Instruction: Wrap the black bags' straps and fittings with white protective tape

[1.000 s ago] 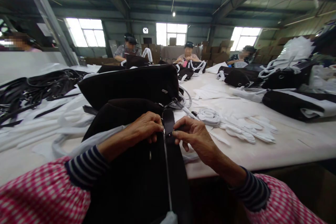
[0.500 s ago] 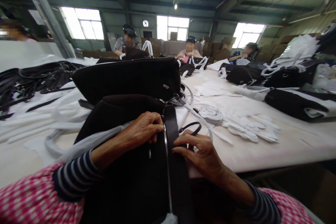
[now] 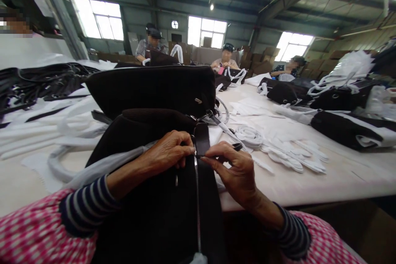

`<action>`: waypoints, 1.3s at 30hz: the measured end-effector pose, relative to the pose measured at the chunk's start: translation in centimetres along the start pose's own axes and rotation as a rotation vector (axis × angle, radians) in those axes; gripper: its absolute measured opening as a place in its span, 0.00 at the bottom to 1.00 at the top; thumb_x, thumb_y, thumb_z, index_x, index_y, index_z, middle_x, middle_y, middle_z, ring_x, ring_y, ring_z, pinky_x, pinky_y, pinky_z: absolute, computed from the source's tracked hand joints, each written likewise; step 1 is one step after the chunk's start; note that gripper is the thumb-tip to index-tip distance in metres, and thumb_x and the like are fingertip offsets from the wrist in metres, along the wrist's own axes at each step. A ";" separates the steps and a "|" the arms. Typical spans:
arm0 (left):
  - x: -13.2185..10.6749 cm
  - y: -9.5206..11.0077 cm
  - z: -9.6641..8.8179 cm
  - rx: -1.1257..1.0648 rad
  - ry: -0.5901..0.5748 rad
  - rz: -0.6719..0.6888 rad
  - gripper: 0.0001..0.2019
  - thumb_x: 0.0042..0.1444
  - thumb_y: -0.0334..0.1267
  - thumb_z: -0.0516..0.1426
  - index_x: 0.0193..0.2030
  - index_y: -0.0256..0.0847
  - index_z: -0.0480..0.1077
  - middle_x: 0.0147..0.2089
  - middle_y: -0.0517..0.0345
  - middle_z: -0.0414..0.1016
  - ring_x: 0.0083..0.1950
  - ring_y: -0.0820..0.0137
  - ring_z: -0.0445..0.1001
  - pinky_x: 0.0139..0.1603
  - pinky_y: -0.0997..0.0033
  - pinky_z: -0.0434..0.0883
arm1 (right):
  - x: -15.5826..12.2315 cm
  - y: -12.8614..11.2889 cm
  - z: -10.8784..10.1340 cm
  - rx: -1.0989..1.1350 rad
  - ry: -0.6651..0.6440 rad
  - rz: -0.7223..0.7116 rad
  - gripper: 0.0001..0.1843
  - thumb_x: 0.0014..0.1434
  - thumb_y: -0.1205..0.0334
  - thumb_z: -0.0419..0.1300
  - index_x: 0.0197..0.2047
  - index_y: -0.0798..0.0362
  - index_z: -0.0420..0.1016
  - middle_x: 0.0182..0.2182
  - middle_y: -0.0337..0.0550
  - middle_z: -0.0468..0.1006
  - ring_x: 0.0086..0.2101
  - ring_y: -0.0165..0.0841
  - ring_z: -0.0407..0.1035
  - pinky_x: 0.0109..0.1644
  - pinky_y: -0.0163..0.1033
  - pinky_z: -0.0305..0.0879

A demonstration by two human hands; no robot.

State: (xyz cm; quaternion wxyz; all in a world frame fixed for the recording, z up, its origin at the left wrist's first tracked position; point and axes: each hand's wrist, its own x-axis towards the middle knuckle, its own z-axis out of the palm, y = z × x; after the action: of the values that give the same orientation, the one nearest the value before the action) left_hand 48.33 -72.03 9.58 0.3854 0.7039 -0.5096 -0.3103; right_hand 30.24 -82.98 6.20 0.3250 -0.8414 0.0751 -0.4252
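A black bag (image 3: 148, 222) lies in front of me with a silver zipper (image 3: 198, 206) running lengthwise along it. My left hand (image 3: 173, 148) is closed, its thumb and forefinger pinching the zipper slider (image 3: 195, 152) at the far end of the zipper. My right hand (image 3: 236, 169) is closed on a thin black strap (image 3: 237, 146), whose looped end sticks out behind the fingers. Its fingertips meet the left ones at the slider. Just beyond them lies a dark leather tab (image 3: 202, 138). A wrapped handle (image 3: 114, 164) passes under my left forearm.
Another black bag (image 3: 148, 90) stands right behind. White paper pieces (image 3: 291, 152) and a white coil (image 3: 248, 135) lie to the right, with more black bags (image 3: 349, 130) beyond. Black straps (image 3: 40, 84) are heaped at left. Several co-workers sit across the table (image 3: 278, 189).
My right hand has moved left and slightly away from me, bringing the thin black strap to the slider. My left hand stays at the zipper's far end.
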 end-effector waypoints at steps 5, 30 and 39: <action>-0.1 -0.4 0.2 -0.020 0.009 0.009 0.09 0.56 0.43 0.57 0.33 0.39 0.70 0.20 0.61 0.71 0.23 0.70 0.72 0.24 0.74 0.66 | -0.4 0.7 1.0 -0.045 -0.083 -0.054 0.05 0.65 0.65 0.64 0.35 0.50 0.75 0.30 0.39 0.77 0.31 0.32 0.73 0.36 0.35 0.68; 0.4 1.2 0.6 0.197 0.142 0.001 0.11 0.53 0.42 0.56 0.27 0.38 0.74 0.19 0.58 0.74 0.23 0.67 0.75 0.22 0.75 0.62 | 0.3 0.4 2.7 -0.501 -0.146 -0.083 0.03 0.65 0.67 0.63 0.39 0.53 0.78 0.33 0.43 0.79 0.34 0.36 0.76 0.36 0.35 0.63; 0.9 1.6 0.7 0.276 0.156 -0.070 0.09 0.51 0.40 0.56 0.25 0.40 0.74 0.19 0.58 0.74 0.24 0.65 0.75 0.22 0.73 0.60 | -0.3 1.3 3.5 -0.425 -0.049 -0.105 0.06 0.64 0.67 0.62 0.34 0.54 0.76 0.30 0.43 0.79 0.31 0.34 0.76 0.34 0.35 0.60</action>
State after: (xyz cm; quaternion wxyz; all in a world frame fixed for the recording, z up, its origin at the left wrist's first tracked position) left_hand 47.24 -73.34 10.60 0.3122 0.7896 -0.4910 -0.1949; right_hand 32.90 -82.22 3.71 0.1194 -0.9039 0.1112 -0.3954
